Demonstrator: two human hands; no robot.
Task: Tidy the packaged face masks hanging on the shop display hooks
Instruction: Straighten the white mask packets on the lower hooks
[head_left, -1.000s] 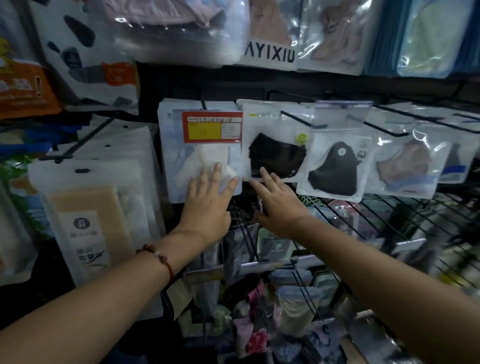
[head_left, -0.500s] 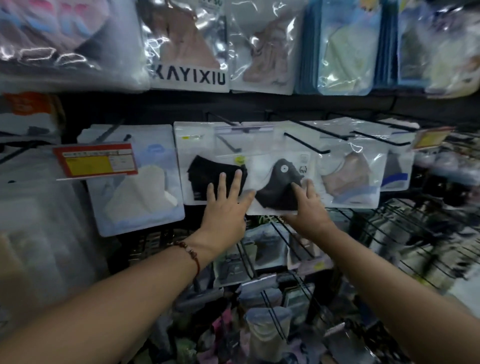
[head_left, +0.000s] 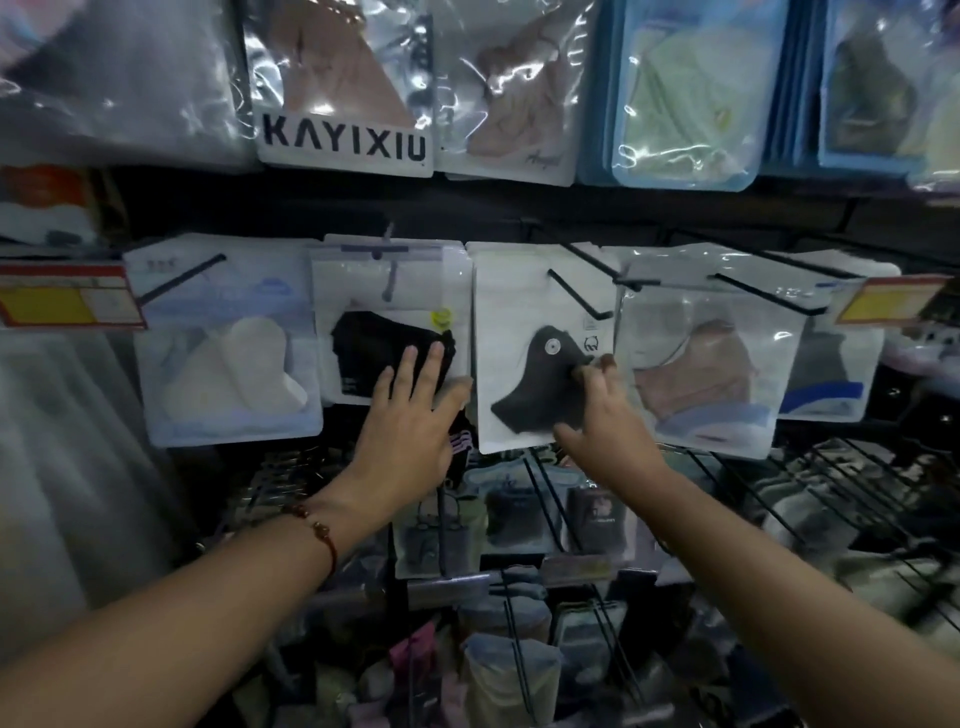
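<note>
Under the left hand (head_left: 410, 431), flat fingers press the black mask packet (head_left: 389, 332) on its hook; the right hand (head_left: 597, 415) pinches the valved mask packet (head_left: 540, 353) hanging just beside.

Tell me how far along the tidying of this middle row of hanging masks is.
Looks done: the white mask pack at the row's left hangs flat. In hand: the left hand lies flat on the black mask pack, and the right hand touches the valved black mask pack, whose fingers are too blurred to tell a grip. Left: the pink mask pack and the blue-edged pack overlap, untouched.
</note>
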